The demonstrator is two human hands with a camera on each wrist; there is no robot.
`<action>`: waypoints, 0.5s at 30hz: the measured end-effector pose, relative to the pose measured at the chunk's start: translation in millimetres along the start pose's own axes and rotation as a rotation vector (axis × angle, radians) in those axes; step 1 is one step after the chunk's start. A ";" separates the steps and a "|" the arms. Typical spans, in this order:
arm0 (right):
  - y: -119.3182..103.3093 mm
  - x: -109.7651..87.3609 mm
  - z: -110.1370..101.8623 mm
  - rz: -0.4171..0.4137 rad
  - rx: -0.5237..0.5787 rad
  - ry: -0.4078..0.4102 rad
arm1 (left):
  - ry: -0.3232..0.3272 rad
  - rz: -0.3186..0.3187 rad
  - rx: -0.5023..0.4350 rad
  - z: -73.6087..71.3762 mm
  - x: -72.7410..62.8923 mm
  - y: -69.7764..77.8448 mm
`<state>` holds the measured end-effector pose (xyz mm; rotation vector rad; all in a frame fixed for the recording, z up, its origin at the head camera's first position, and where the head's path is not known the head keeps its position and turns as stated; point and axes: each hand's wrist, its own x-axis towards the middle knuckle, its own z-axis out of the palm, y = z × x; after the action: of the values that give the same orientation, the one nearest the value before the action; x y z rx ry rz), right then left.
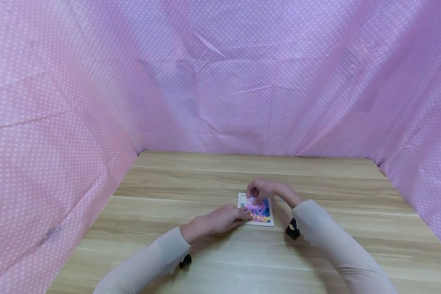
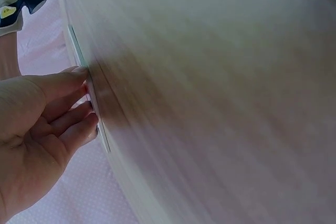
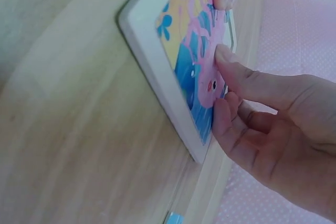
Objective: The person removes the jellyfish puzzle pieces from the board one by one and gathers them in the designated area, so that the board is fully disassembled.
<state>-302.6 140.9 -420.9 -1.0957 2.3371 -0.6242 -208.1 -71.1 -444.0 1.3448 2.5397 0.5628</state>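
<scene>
A white-framed puzzle board with a pink sea creature on a blue and yellow background lies on the table. My right hand is over its upper part. In the right wrist view, thumb and fingers pinch a pink puzzle piece with an eye and mouth, low against the board; its outline is partly hidden. My left hand rests its fingertips on the board's left side. From the left wrist view, those fingers touch the board, seen almost edge-on.
A small blue piece lies on the wooden table just beyond the board's right side, partly hidden by the right arm in the head view. Pink dotted cloth encloses the table's back and sides. Black wrist devices hang under both forearms.
</scene>
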 end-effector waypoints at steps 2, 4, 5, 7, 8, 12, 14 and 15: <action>-0.8 -0.8 -0.8 0.001 0.005 0.001 | -0.001 -0.002 -0.006 -0.5 0.1 0.7; -1.8 -2.2 -0.8 0.003 0.016 0.013 | -0.003 -0.004 -0.008 -0.9 0.5 1.3; -2.1 -3.1 -0.3 0.007 0.028 0.022 | -0.006 -0.007 -0.011 -1.3 0.6 1.6; -1.8 -6.1 1.3 -0.002 0.041 0.047 | -0.011 -0.012 -0.010 -1.2 0.8 1.7; -1.1 -7.8 2.6 -0.014 0.048 0.060 | -0.011 -0.012 -0.007 -1.0 0.9 1.6; 2.0 -15.2 8.4 -0.046 0.063 0.114 | -0.011 -0.017 0.002 -0.2 0.9 1.2; 3.9 -17.7 11.3 -0.055 0.059 0.137 | -0.009 -0.016 0.005 -0.2 0.7 1.6; 4.9 -18.5 12.6 -0.051 0.059 0.147 | -0.007 -0.016 0.007 -0.3 0.5 1.9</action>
<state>-287.6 156.0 -429.3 -1.1196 2.4033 -0.8124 -207.1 -69.8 -443.0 1.3254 2.5471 0.5452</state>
